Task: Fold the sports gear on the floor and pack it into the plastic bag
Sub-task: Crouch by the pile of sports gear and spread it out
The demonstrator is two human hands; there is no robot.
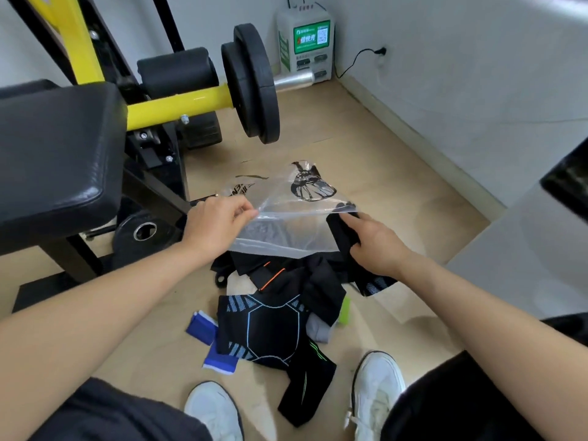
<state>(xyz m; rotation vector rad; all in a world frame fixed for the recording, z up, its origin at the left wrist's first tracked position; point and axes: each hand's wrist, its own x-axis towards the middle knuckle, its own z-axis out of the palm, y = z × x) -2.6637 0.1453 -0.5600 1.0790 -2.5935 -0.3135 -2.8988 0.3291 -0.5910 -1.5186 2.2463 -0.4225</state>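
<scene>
A clear plastic bag [286,214] with black printed graphics hangs above the floor, its mouth facing me. My left hand [216,226] pinches the bag's upper left edge. My right hand [375,246] grips a black sleeve with blue-grey pattern [345,233] at the bag's right edge; the sleeve's lower end trails past my wrist. A pile of black sports gear [280,291] lies on the floor below, with a black knee sleeve with blue lines [270,332] on top. Blue wristbands [203,329] and a black piece with green stripes [308,386] lie beside it.
A black and yellow weight bench [63,148] with weight plates [251,84] stands at left. A loose plate [143,232] lies under it. My white shoes [375,386] are near the pile. A white wall [477,90] runs along the right; a green charging kiosk [305,43] stands in the corner.
</scene>
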